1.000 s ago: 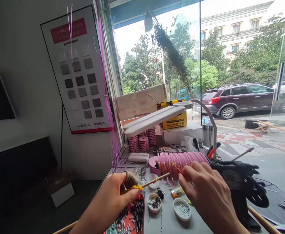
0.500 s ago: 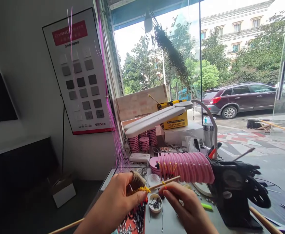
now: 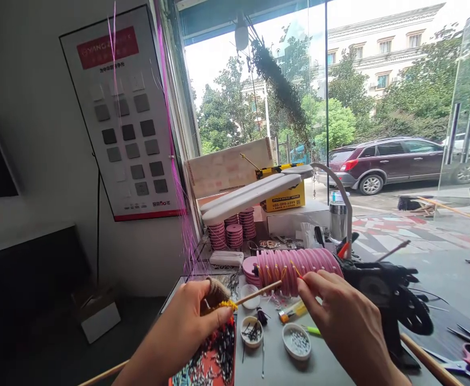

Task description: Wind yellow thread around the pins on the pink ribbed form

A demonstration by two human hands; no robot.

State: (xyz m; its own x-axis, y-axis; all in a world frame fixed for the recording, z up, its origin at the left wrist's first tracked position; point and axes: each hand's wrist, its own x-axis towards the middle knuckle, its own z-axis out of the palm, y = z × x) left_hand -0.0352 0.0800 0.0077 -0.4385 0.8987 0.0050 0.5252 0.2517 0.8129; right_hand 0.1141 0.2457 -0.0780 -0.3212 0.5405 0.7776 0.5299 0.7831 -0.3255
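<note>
Wooden stick (image 3: 259, 293), one, juts out before the left end of the pink spool row (image 3: 315, 261), gripped in the left hand's (image 3: 198, 311) closed fingers. At the row's front, the right hand (image 3: 337, 304) pinches one yellow-red strand (image 3: 296, 270). Two filled dishes (image 3: 299, 356) sit nearer than the row.

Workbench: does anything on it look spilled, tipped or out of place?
Nothing looks tipped. The dish of silvery bits and the dish of dark pieces stand upright, but at least one slender piece lies loose beside the latter, perhaps stray.
</note>
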